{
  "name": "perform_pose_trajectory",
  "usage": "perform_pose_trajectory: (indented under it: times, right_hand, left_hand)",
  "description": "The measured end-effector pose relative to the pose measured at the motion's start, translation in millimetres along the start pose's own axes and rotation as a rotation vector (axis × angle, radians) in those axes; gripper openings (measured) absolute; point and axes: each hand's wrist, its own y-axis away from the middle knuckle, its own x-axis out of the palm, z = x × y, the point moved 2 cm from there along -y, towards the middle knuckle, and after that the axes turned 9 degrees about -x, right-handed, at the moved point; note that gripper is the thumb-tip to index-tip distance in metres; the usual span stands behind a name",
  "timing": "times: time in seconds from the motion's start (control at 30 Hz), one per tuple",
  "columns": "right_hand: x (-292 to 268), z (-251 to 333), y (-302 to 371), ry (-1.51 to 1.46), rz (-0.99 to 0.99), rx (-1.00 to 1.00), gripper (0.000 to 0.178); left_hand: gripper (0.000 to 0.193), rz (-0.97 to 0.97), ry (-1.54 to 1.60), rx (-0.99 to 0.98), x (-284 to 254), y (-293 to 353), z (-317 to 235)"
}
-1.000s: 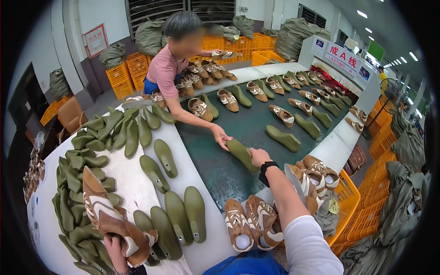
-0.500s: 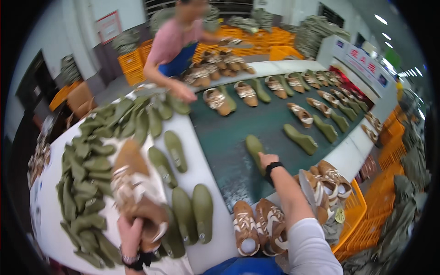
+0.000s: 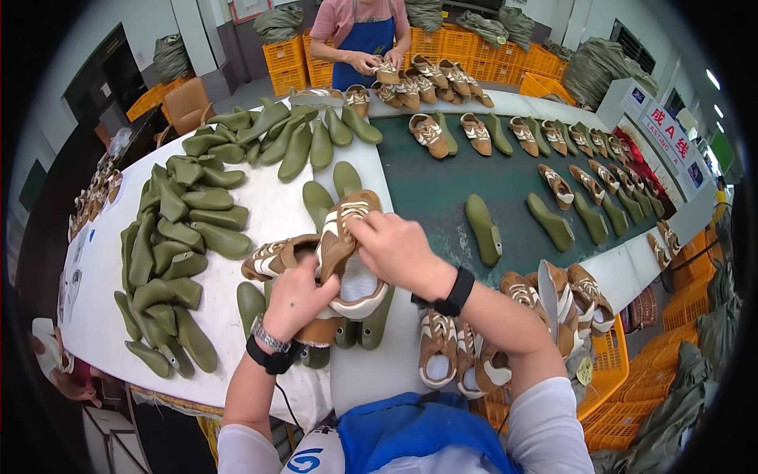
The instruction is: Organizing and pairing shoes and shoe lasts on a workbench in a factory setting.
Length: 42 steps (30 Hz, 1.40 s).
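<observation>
Shoe [image 3: 335, 245] at mid-frame is gripped by the right hand [image 3: 395, 251]; the left hand [image 3: 298, 299] is closed on another shoe [image 3: 270, 257]. Upper right, finished shoes [image 3: 475, 134] seemingly lie beside lasts [image 3: 498, 134]; right of centre, two unpaired lasts [image 3: 482, 225] apparently remain.

White sleeves [image 3: 545, 423] and black wristbands [image 3: 455, 293] accompany a blue apron [image 3: 422, 437].

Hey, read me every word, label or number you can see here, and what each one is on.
White sign board at the right: large red characters, smaller line beneath; I won't copy the wording.
Yellow tag: too small to read.
Red-bordered wall notice: cut off, unreadable.
White cloth at the lower edge: blue emblem, dark marks, not legible.
</observation>
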Motion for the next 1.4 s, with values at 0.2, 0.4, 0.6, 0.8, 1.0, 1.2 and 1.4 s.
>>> perform_pose_trajectory:
  times: [0.2,0.4,0.6,0.8,1.0,1.2,1.4]
  right_hand:
    - [-24.5,-6.4,-14.1,-0.297,0.005,0.056,0.022]
    - [-32.6,10.4,-18.4,-0.068,0.095,-0.015,0.010]
    - [-16.6,34.0,-16.7,-0.135,-0.036,-0.236,0.005]
    - [-12.1,22.4,-11.4,-0.137,-0.045,-0.207,0.011]
    - [-24.8,5.3,15.3,-0.382,-0.292,-0.006,0.019]
    - [-14.0,-5.8,16.6,-0.430,-0.260,0.095,0.019]
    - [22.8,-61.7,24.9,-0.400,0.010,0.147,0.016]
  left_hand:
    - [0.038,0.239,-0.093,0.039,-10.3,-0.8,0.3]
    - [0.041,0.271,-0.050,0.049,-15.2,-13.4,1.6]
    - [0.040,0.090,-0.021,0.079,15.1,-28.0,10.1]
    - [0.029,-0.180,-0.416,0.048,20.7,-35.4,11.1]
    - [0.047,-0.292,-0.232,0.154,-34.8,12.0,-25.5]
    - [0.052,-0.309,-0.121,0.153,-37.1,16.3,-4.3]
    - [0.032,-0.126,-0.243,0.328,-23.5,-0.5,57.1]
